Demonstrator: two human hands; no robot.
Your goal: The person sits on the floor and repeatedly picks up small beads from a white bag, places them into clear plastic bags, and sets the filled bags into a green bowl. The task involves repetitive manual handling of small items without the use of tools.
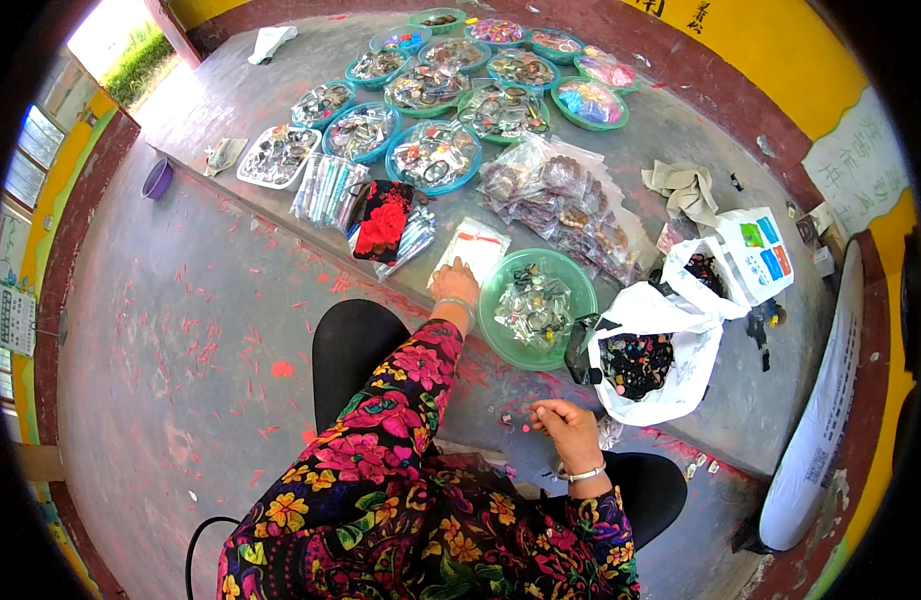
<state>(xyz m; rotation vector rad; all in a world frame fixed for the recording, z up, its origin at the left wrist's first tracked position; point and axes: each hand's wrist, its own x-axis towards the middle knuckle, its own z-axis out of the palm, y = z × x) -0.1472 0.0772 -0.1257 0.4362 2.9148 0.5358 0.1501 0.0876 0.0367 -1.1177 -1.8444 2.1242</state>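
Note:
My left hand (455,284) reaches forward to a stack of clear plastic bags (478,246) with a red band. Its fingers are bent down at the stack's near left edge and seem to pinch it. Right of that hand stands a green plastic basin (588,292) holding small packaged trinkets (533,308). My right hand (569,437) hovers before the basin, fingers curled and thumb against them; anything in the pinch is too small to make out. A white plastic bag (649,408) full of small dark pieces stands beyond the right hand.
Several basins (436,188) of small goods cover the raised floor ahead. Bundles of pens (326,190), a black-and-red pouch (384,222) and bagged bead bracelets (571,200) lie nearer. A purple bowl (158,180) sits far left. Red scraps litter the floor. A step edge (251,208) crosses the floor.

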